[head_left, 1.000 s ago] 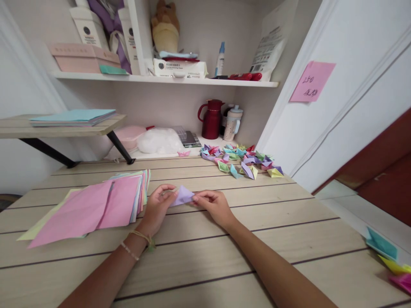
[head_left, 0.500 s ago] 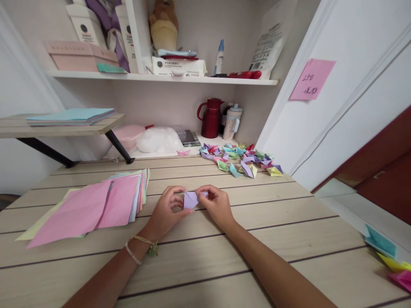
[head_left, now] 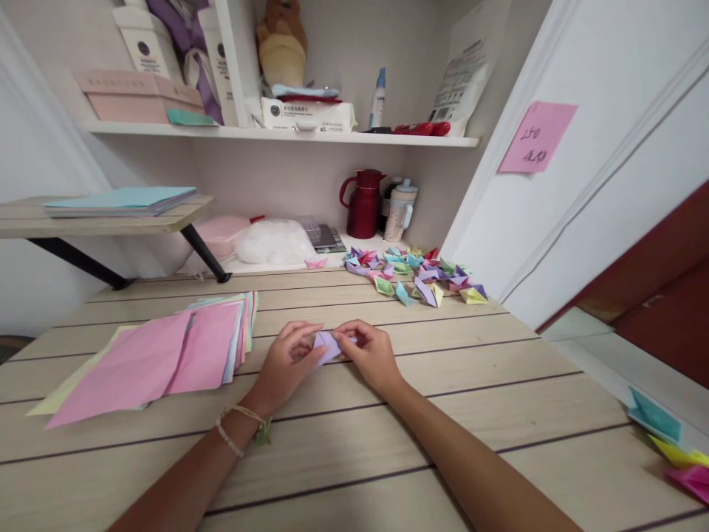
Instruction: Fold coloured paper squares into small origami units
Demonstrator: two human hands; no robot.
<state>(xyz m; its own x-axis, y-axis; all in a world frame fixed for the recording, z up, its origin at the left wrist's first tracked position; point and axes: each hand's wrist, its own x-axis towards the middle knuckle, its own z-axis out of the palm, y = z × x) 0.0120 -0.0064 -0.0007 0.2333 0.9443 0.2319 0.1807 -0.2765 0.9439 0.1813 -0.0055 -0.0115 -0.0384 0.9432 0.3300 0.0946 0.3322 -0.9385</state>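
Head view, from the left: a fanned stack of pink and pastel paper sheets (head_left: pixel 166 355) lies flat on the pale wooden plank table (head_left: pixel 354 443), unmoved since a second ago. Just right of it the left hand (head_left: pixel 285 362), with thin string bracelets (head_left: pixel 244 427) at the wrist, curls its fingers and pinches the near-left edge of a small lilac folded paper (head_left: pixel 326 345) with thumb and forefinger. The paper sits low over the table's middle, between the two hands. A second ago it lay wider and pointed, with the hands further apart; half a second ago it showed as a small square face. Now it is tipped down and partly covered by the fingers. The right hand (head_left: pixel 372 355) pinches the paper's right edge, fingertips pressed together, knuckles almost touching the left hand's. Farther back and to the right, a heap of small folded paper pieces in many colours (head_left: pixel 415 277) rests as before, near a dark red jug (head_left: pixel 364 205). A pink sticky note (head_left: pixel 537 138) hangs on the white panel at right.
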